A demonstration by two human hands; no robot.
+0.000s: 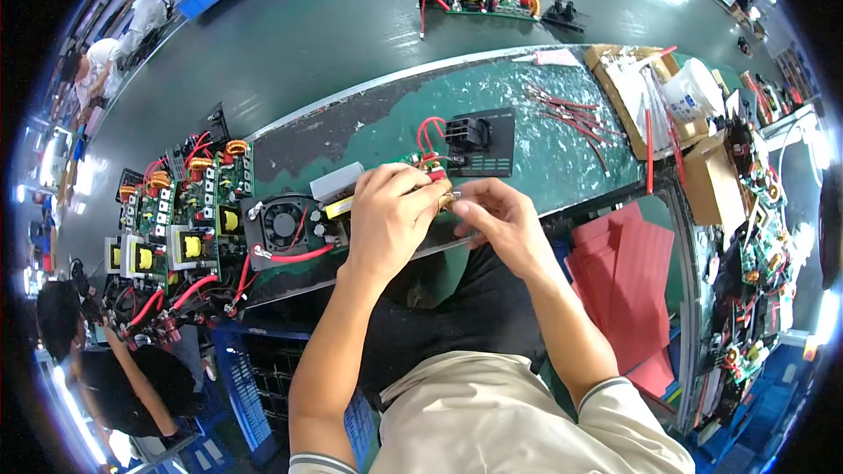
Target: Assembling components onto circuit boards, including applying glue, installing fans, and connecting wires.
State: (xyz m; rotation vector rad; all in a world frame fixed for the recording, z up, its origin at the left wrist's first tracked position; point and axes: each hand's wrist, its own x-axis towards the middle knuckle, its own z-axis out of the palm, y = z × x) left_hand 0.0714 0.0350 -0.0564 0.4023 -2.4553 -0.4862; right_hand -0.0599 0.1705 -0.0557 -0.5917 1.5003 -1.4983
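Observation:
A circuit board assembly (427, 161) lies at the front of the bench, largely covered by my hands. My left hand (386, 211) is closed over its right part, beside a small red component (436, 175). Close against it, my right hand (502, 221) has thumb and finger pinched at a small brassy piece, too covered to name. Left of my hands sits a black end panel with a round fan (283, 221), a thick red wire (299, 256) and a grey metal bar (337, 183). Beyond them is a black slotted panel with a socket block (467, 133).
Several finished-looking boards (176, 228) stand at the left. Loose red wires (575, 116), a cardboard tray (615, 88) and a white tub (694, 92) lie at the right. Red sheets (622, 285) hang below. Another board (492, 2) rests on the far green surface; a co-worker sits at lower left.

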